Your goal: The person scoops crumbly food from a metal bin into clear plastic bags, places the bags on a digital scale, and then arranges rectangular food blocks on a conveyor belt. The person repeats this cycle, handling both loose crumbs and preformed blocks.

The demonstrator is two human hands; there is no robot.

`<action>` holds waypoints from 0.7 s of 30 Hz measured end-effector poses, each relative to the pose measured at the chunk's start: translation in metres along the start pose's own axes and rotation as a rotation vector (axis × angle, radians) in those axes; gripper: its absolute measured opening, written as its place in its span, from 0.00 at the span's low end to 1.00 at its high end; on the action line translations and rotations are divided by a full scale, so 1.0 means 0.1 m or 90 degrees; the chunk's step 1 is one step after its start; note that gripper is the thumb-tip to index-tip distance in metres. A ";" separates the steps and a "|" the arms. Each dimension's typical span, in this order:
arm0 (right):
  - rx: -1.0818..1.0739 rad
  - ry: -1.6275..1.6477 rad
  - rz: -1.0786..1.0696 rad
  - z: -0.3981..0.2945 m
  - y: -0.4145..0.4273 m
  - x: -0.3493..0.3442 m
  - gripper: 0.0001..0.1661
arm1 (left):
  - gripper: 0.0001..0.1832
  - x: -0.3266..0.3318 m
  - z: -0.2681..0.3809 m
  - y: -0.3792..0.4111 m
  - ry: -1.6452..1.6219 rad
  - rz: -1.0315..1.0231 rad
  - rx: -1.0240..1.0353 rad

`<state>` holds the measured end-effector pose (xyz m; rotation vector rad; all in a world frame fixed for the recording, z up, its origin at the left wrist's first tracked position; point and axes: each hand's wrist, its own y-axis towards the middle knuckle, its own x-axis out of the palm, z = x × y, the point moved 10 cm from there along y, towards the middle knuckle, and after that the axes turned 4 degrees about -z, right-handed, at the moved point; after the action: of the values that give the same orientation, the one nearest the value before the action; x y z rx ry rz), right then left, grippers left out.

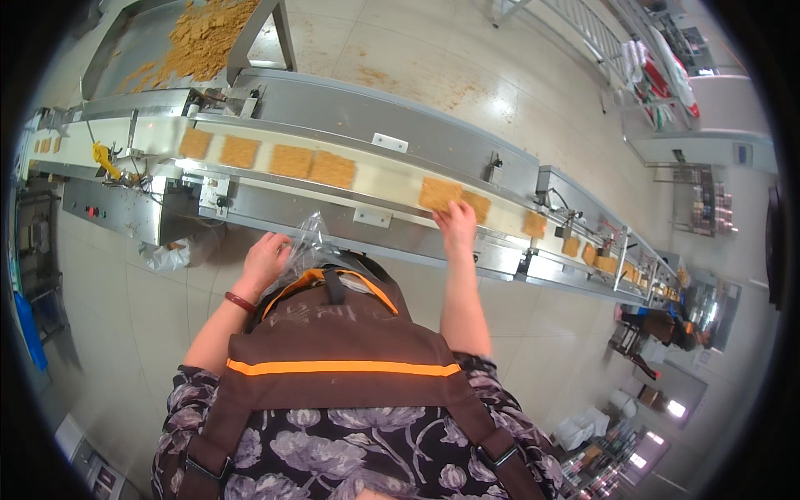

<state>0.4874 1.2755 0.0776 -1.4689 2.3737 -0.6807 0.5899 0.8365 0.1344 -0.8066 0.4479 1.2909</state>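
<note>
A pale conveyor belt (pixel 387 182) runs across in front of me, carrying flat, square golden-brown food pieces. My right hand (pixel 457 225) grips the near edge of one square piece (pixel 439 194) between thumb and fingers. That piece partly overlaps another square piece (pixel 476 206) to its right. To the left, two squares (pixel 292 161) (pixel 333 169) lie side by side, with more beyond them. My left hand (pixel 270 253), with a red bracelet at the wrist, holds a clear plastic bag (pixel 309 240) at its rim, close to the near side of the conveyor.
A metal tray (pixel 134 47) holding a heap of broken golden-brown pieces stands at the upper left. Below the belt's left part is a metal control box (pixel 115 209) with buttons. Machine fittings (pixel 565 219) stand along the belt's right part. Another person (pixel 665 328) is at the far right.
</note>
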 end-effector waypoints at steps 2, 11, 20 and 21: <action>-0.092 -0.334 0.003 -0.13 0.16 0.21 0.20 | 0.08 -0.06 0.00 -0.05 0.010 0.018 -0.027; -0.333 -0.884 -0.222 -0.76 -0.33 0.90 0.23 | 0.21 -0.54 -0.50 -0.43 -0.362 0.081 -0.324; -0.876 -0.628 -0.751 -0.49 -3.27 3.08 0.33 | 0.14 -0.74 0.19 -0.84 -0.602 0.269 -0.201; -0.886 -0.647 -0.739 -0.39 -3.22 3.13 0.27 | 0.12 -0.78 0.20 -0.94 -0.617 0.265 -0.203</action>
<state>0.5754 0.8846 0.2840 -2.5867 0.7841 1.5719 0.6585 0.7930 0.2283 -0.2599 -0.4014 1.9896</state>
